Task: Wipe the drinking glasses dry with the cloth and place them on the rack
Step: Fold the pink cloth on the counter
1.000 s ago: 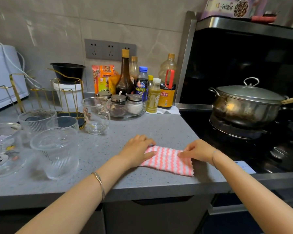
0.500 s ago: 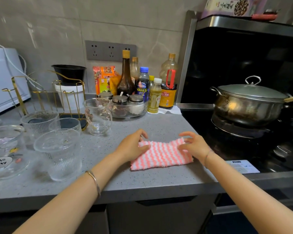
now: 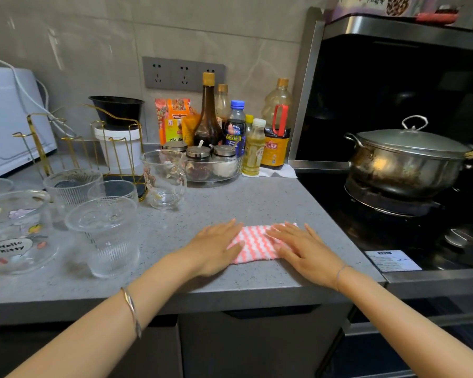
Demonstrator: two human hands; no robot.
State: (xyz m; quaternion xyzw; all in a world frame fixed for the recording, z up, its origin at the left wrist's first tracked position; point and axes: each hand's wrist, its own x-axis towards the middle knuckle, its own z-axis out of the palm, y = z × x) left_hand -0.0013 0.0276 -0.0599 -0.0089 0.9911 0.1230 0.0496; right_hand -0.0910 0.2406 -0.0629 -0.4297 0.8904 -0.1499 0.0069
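Note:
A pink-and-white striped cloth lies folded on the grey counter. My left hand lies flat on its left edge and my right hand lies flat on its right part, fingers straight. Several clear glasses stand at the left: a ribbed one nearest, two more ribbed ones behind it, a printed mug at the far left, and a small glass jug. Behind them the gold wire rack stands with nothing on its prongs.
Sauce bottles, snack packets and a bowl of spice jars crowd the back wall. A lidded steel pot sits on the black stove at the right. A white appliance stands at the far left. The counter's front edge runs just below my wrists.
The cloth has been folded narrower and turned square to the counter edge. Both hands went from pinching its ends to lying flat on it.

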